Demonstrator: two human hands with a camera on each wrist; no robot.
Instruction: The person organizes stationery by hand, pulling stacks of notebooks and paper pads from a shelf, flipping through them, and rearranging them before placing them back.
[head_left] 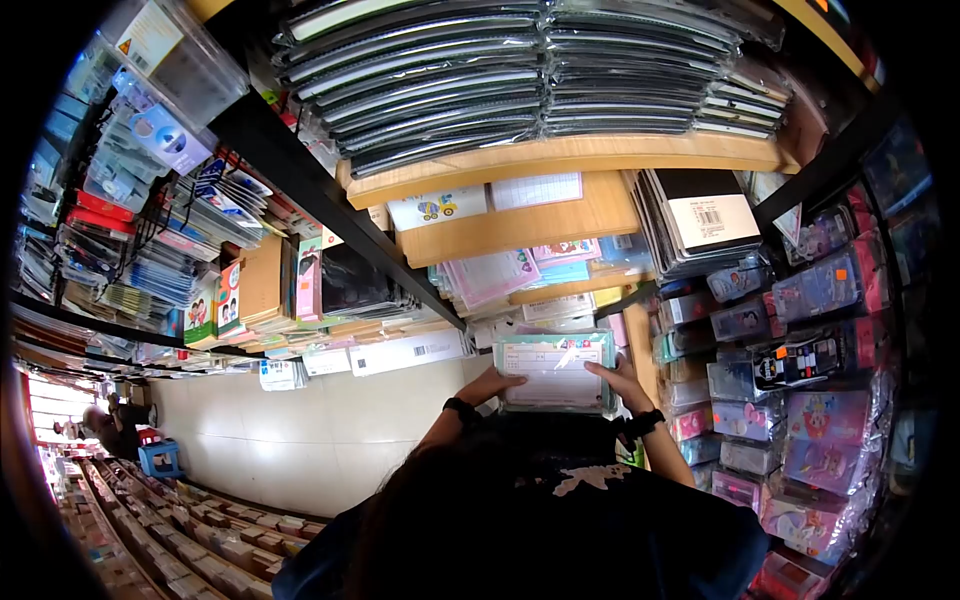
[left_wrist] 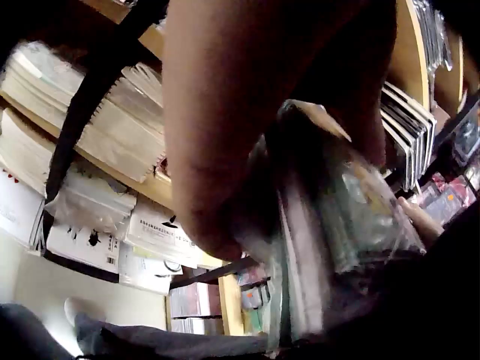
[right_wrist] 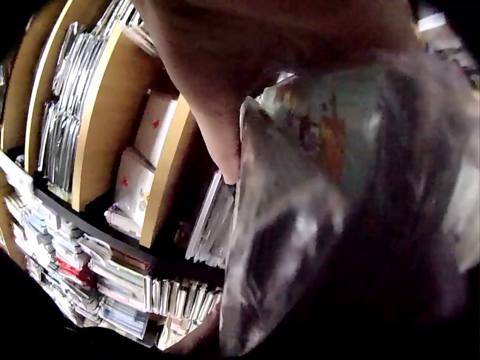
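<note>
A plastic-wrapped stack of pale green-edged printed paper pads (head_left: pixel 555 378) is held in front of the person, its ruled top face turned up. The left hand (head_left: pixel 490 385) grips its left edge with the thumb on top. On the opposite edge, the right hand (head_left: pixel 625 382) holds it the same way. In the left wrist view, the stack's layered side (left_wrist: pixel 300 255) shows below the left hand (left_wrist: pixel 217 142). Glossy wrapping (right_wrist: pixel 292 217) fills much of the right wrist view, beneath the right hand (right_wrist: pixel 225 82); the fingers under the stack are hidden.
Wooden shelves (head_left: pixel 580 155) with wrapped black-edged folders (head_left: pixel 440 90) stand ahead. A black-covered pile (head_left: pixel 710 220) sits to the right, beside hanging packaged goods (head_left: pixel 825 430). Black shelf posts (head_left: pixel 330 190) and paper goods (head_left: pixel 410 352) line the left. Pale floor (head_left: pixel 270 430) and a blue stool (head_left: pixel 160 458) lie behind.
</note>
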